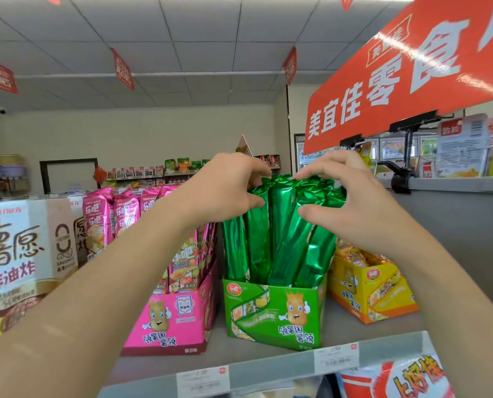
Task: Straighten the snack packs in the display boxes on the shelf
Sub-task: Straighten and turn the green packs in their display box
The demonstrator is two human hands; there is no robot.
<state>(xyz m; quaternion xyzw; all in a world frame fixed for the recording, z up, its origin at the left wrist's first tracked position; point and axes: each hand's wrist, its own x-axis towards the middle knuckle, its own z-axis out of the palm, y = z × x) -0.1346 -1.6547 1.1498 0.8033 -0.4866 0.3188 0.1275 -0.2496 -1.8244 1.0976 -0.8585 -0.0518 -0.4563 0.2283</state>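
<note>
Pink box (176, 320) sits left on the shelf (219, 343). Your left hand (225, 191) reaches over it, fingers curled over the tops of the green packs (282, 234) and thumb pressing the front. The packs stand in the green box (274, 314) mid-shelf, the right ones leaning. Your right hand (346, 196) mirrors the left: fingers curled on the tops, thumb against a pack. Yellow box (371, 294) is just right of it.

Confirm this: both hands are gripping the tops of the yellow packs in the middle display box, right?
Wrong colour. In the head view the left hand and right hand are gripping the tops of the green packs in the middle display box, not yellow ones.
</note>
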